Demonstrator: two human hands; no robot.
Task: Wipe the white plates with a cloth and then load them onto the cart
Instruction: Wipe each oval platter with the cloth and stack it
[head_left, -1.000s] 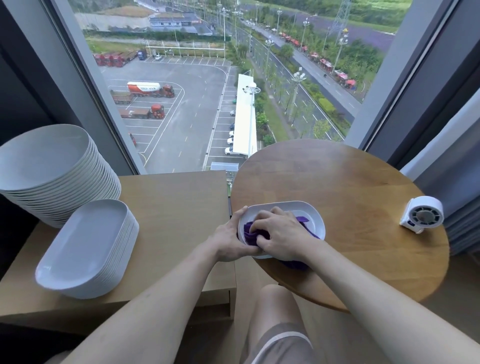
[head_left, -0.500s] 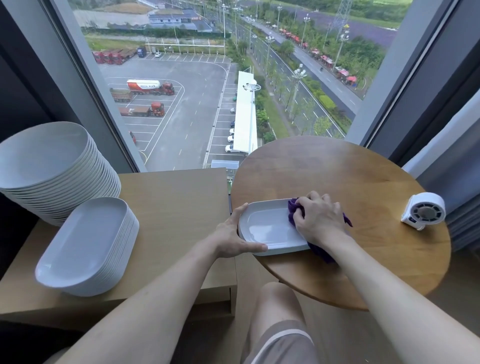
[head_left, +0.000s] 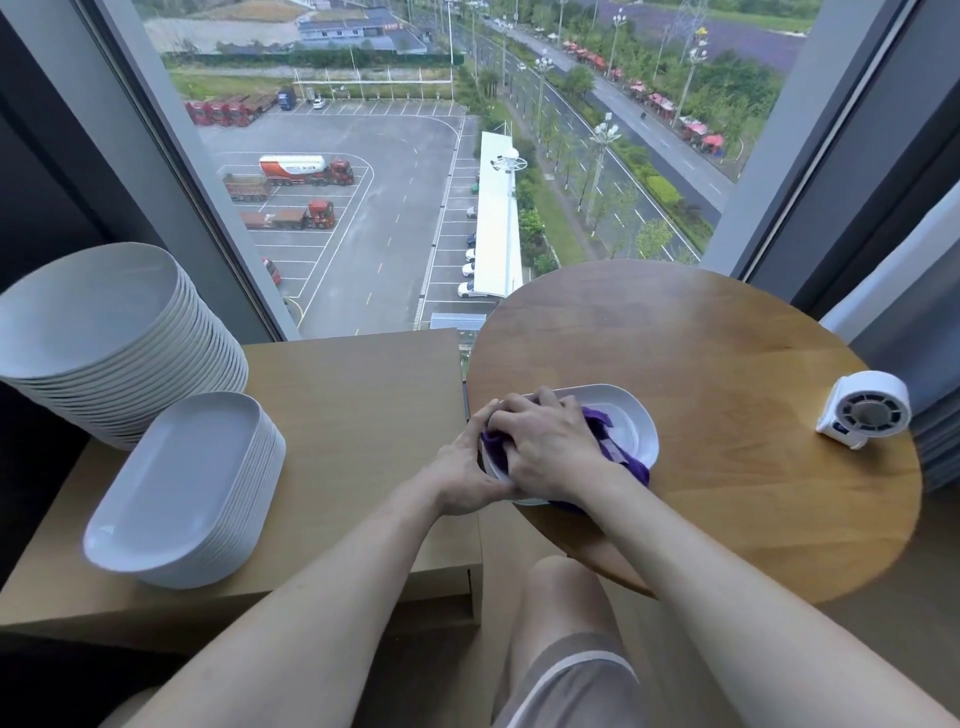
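As left hand (head_left: 466, 479) grips plate (head_left: 638, 422), right hand (head_left: 549, 448) clutches cloth (head_left: 632, 467).

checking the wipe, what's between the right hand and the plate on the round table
The purple cloth, bunched under the right hand on the white plate, as the head view shows.

White plate (head_left: 635, 422), one: beneath my right grip (head_left: 550, 448), which presses a purple cloth (head_left: 597, 420) into it. My left grip (head_left: 462, 478) holds its left edge. Round tabletop (head_left: 727, 364) below.
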